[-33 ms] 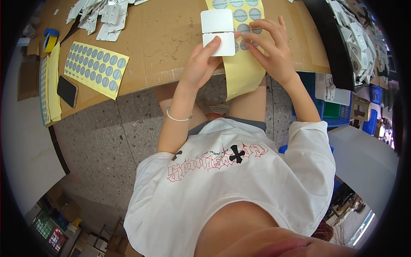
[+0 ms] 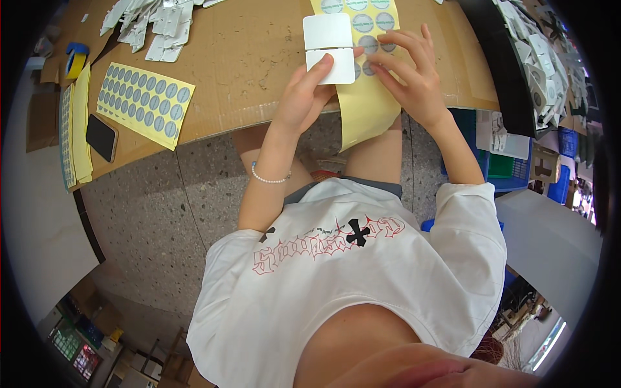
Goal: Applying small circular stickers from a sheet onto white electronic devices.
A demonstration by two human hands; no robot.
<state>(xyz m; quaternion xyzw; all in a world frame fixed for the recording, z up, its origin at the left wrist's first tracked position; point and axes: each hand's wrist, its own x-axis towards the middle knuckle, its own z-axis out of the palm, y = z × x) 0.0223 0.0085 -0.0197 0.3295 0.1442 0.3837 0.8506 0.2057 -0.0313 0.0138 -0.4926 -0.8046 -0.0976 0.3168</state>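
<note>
- While pinned flat on the cardboard worktop (image 2: 246, 71), white folded card (image 2: 328, 49) held by left hand (image 2: 304, 97), thumb pressed on its lower panel, other fingers tucked beneath its near edge (a firm pinch on the card).
- Just right of the card, touching it: yellow sticker sheet (image 2: 365, 97) with round grey stickers, its lower end drooping over the worktop's near edge.
- Right of the card, on that sheet: right hand (image 2: 414, 81), fingers spread and curved, fingertips (image 2: 381, 59) pressed down at one grey sticker; whether anything is nipped between them, cannot tell.
- Far left of the card: second yellow sheet of grey stickers (image 2: 145, 103), lying flat and untouched.
- Further left of the card: black phone (image 2: 101, 137), near the worktop's edge, beside a stack of yellow sheets (image 2: 81, 123).
- Above and left of the card: heap of white cards (image 2: 155, 26).
- Far right of the card: another pile of white pieces (image 2: 543, 64) (on a dark surface).
</note>
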